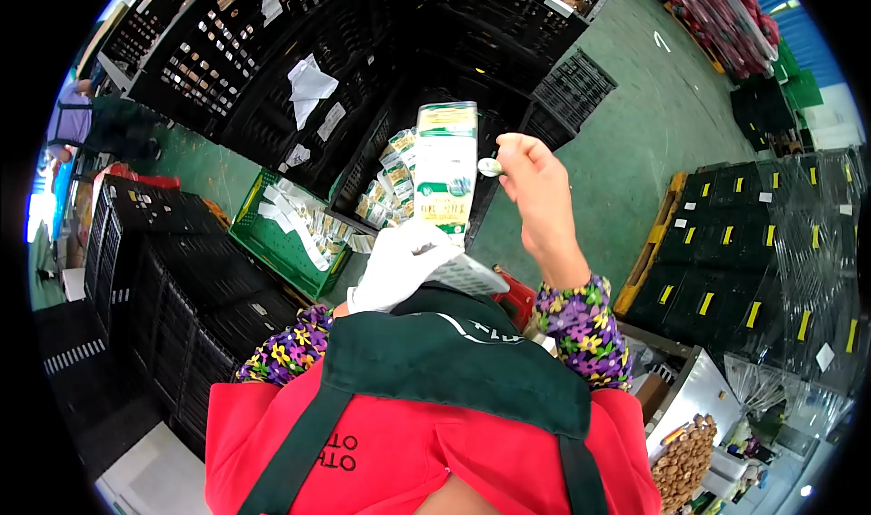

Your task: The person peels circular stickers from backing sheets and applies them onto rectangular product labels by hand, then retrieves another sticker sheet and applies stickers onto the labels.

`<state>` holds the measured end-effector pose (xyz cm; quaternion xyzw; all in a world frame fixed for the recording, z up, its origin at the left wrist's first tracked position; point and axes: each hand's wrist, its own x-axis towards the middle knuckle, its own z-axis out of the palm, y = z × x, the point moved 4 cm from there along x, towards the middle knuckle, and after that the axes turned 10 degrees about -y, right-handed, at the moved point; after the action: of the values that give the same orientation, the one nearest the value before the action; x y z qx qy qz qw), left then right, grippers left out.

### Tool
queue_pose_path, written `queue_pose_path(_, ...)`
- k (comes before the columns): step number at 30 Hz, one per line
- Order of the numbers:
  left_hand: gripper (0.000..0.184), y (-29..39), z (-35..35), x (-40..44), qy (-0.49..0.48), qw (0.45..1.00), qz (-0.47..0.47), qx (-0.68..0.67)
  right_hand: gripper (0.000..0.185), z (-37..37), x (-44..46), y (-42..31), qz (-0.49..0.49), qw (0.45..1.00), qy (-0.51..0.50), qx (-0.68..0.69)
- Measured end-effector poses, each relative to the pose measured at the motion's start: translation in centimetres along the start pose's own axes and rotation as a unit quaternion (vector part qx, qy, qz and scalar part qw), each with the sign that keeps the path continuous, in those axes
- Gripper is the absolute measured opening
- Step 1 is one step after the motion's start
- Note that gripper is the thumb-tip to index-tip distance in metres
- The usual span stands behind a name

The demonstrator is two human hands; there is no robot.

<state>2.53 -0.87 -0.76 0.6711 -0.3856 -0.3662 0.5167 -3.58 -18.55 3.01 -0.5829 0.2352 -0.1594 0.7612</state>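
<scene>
Pack [445, 166]: long axis runs away from the wearer, near vertical in view, far end tipped a touch left. Printed face toward the camera. It's in front of the chest, above the apron [454, 361].

Left hand [399, 265], white glove: closed on the pack's near end. Grey sheet [476, 276] sticks out just below that glove, slanting down to the right. Right hand [542, 197], bare: thumb and forefinger pinched together on a round sticker [490, 167], right at the pack's right edge. Can't tell if sticker and pack touch.

Count: 1 held pack, 1 sticker, 1 sheet. More packs in the black crate [349, 208] beyond, overlapping, can't get a number. 1 green crate [249, 229] left of it, white paper strips [304, 234] inside, uncounted.

Surface: green floor [626, 134], scuffed. Room: tall stacked black crates ahead, film-wrapped crate stack [771, 243] on the right, brown mushrooms [687, 461] lower right, another person [86, 120] far left.
</scene>
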Motion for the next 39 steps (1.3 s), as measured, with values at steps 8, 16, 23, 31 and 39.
queue_pose_path(8, 0.012, 0.9, -0.6, 0.4, 0.049, 0.998, 0.032, -0.026, 0.019, 3.0, -3.3, 2.3, -0.061, 0.988, -0.021, -0.139)
queue_pose_path(16, 0.013, 1.8, -1.1, 0.0, 0.039, 0.999, 0.036, -0.013, 0.019, 0.5, -3.1, 0.8, -0.119, 0.924, 0.068, -0.356)
queue_pose_path(23, 0.015, 1.2, -2.6, 0.6, 0.128, 0.988, -0.001, -0.087, 0.013, 2.1, -5.2, -0.9, -0.221, 0.867, -0.086, -0.439)
queue_pose_path(31, 0.013, 0.4, -3.5, 1.2, 0.168, 0.979, -0.037, -0.111, 0.010, 1.8, -5.9, -1.1, -0.361, 0.752, -0.053, -0.549)
queue_pose_path(39, 0.010, 2.2, -2.2, 0.8, 0.114, 0.988, 0.000, -0.103, 0.061, 1.7, -3.1, 0.9, 0.031, 0.992, -0.125, -0.014)
